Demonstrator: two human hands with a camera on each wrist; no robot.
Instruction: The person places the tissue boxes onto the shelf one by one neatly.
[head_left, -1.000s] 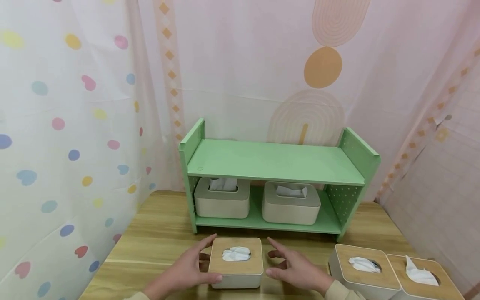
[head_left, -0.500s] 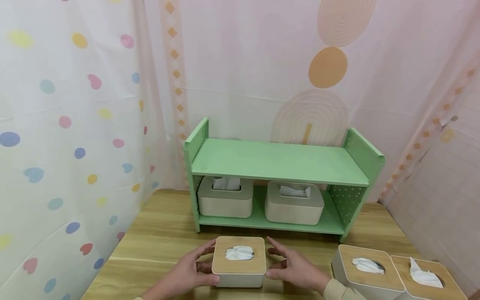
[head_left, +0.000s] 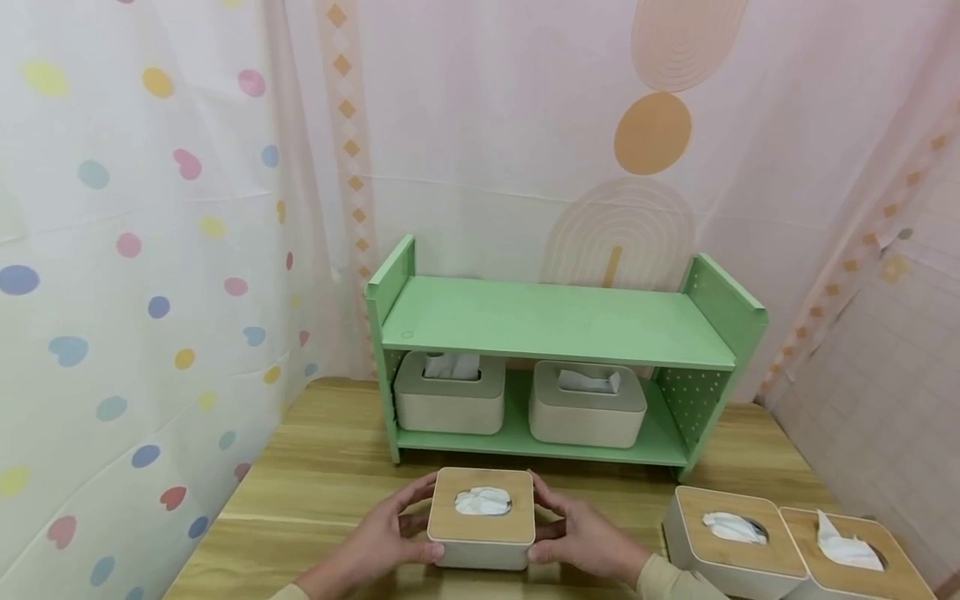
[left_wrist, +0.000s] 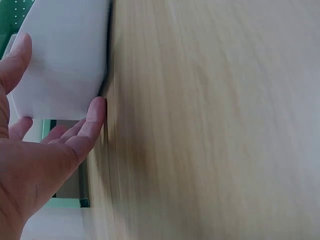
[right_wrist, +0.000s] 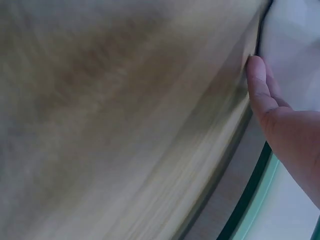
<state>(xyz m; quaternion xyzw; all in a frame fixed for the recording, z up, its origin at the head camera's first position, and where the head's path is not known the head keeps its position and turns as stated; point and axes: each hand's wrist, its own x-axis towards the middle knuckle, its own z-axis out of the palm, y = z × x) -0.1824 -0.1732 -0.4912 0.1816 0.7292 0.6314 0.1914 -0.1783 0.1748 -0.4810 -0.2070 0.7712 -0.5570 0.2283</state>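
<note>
Since the frame half a second ago, the right hand (head_left: 594, 533) has moved in, closing the gap it had beside the tissue box (head_left: 480, 556). From the head camera, both hands now hold that box between them, the left hand (head_left: 378, 533) along its left side with the thumb at the front corner, the right hand matching it opposite. The box is upright in front of the green shelf (head_left: 555, 321), with a wooden lid (head_left: 446, 529) and a white tissue (head_left: 482, 501) in the slot. Two grey-topped boxes, one at left (head_left: 450, 412) and one near the middle (head_left: 588, 423), sit apart on the lower level. Two more wooden-topped boxes, a nearer one (head_left: 753, 558) and a farther one (head_left: 873, 581), stand side by side at the right of the table (head_left: 315, 483).

From the left wrist, a fingertip reaches the lower edge of the pale box, close to the tabletop.

From the right wrist, fingers lie against the box's side near its base; with the blur, it seems to be on the table or barely above it.
</note>
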